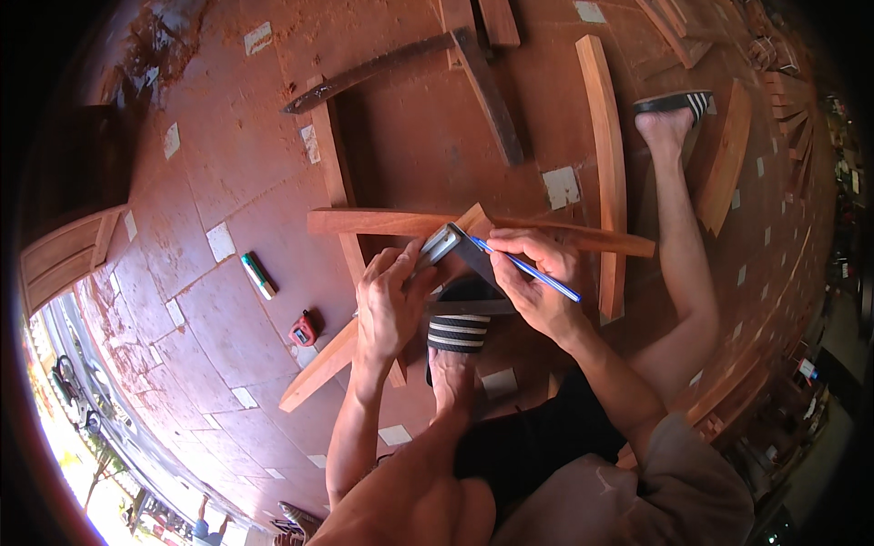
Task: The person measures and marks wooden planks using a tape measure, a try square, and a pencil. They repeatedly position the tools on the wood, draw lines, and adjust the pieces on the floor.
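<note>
Evidently: your left hand [387, 296], fingers closed on square [440, 244], likely steadying it against wood [472, 217], which crosses strip [364, 220]. Your right hand [546, 305], pinching pen [546, 280], tip just beside blade [477, 261], presumably for guidance.

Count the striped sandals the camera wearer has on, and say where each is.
2. One striped sandal is at the upper right; the other striped sandal is near the middle, its front partly covered.

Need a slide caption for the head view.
Left hand holding a metal square against a wooden bar, right hand holding a blue pen beside the square's blade.
</note>
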`<state>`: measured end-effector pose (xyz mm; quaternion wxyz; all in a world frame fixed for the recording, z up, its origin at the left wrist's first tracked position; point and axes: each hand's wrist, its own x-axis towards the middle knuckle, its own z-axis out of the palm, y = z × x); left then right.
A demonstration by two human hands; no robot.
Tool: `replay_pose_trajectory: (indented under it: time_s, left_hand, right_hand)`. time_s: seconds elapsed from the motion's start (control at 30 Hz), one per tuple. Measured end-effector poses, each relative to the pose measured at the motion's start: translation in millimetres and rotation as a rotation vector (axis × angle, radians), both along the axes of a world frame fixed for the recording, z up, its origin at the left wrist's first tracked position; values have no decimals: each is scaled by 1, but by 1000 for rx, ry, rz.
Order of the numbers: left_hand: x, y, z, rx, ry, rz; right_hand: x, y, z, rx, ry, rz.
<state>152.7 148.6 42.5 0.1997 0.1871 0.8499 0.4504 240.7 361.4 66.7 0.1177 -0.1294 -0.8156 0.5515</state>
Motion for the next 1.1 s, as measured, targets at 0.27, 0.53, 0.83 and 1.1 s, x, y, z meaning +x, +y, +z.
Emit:
replay_pose_trajectory:
  time_s: [0.27, 0.53, 0.83, 1.1]
  left_hand:
    - [0, -1, 0, -10, -10, -7]
    - [1, 0, 1, -17, -35, 11]
    - [0, 1, -1, -25, 36, -2]
    - [3, -1, 1, -9, 90, -35]
  right_hand:
    - [-2, 0, 0, 20, 22, 12]
    - [0, 0, 1, 41, -1, 30]
    - [-2, -5, 0, 143, 91, 37]
    - [34, 0, 2, 318, -134, 10]
